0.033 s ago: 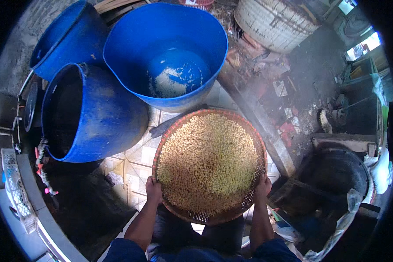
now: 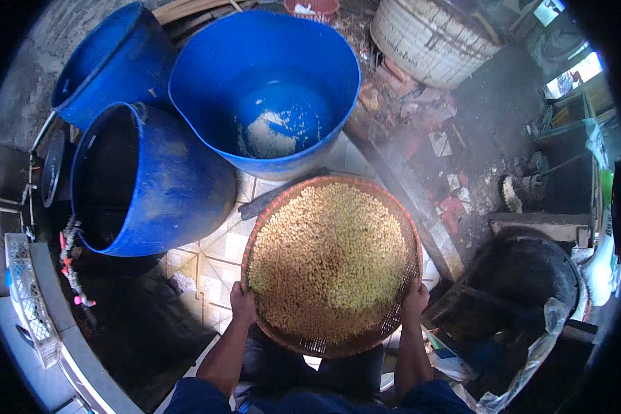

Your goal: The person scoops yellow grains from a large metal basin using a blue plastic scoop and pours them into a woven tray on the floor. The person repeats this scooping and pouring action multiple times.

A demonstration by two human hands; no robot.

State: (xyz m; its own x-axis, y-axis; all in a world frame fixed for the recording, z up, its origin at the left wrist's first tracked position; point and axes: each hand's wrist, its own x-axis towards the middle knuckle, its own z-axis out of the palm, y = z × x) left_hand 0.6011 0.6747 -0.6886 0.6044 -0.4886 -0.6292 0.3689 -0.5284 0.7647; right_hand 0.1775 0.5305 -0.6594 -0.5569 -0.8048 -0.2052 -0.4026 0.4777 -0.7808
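Barrels come first by size: three blue plastic ones crowd the far left of the tiled floor (image 2: pixel 221 248), the widest tub (image 2: pixel 265 90) open toward the camera with only a small pale heap of grain at its bottom, the dark-mouthed barrel (image 2: pixel 145 183) beside it and the third barrel (image 2: pixel 110 65) behind. One whitish woven basket (image 2: pixel 431 38) stands at the far right edge. Next in size is the single round woven tray (image 2: pixel 331 265), held level above the floor just in front of the widest tub and heaped nearly rim to rim with yellowish beans (image 2: pixel 328 259). Judging by that, the sifting looks barely begun or midway: almost the whole load sits on the tray, little lies in the tub. The left hand (image 2: pixel 241 303) clasps the near-left rim, fingers curled under, thumb on top; the right hand (image 2: pixel 415 298) grips the near-right rim likewise, both closed on the tray
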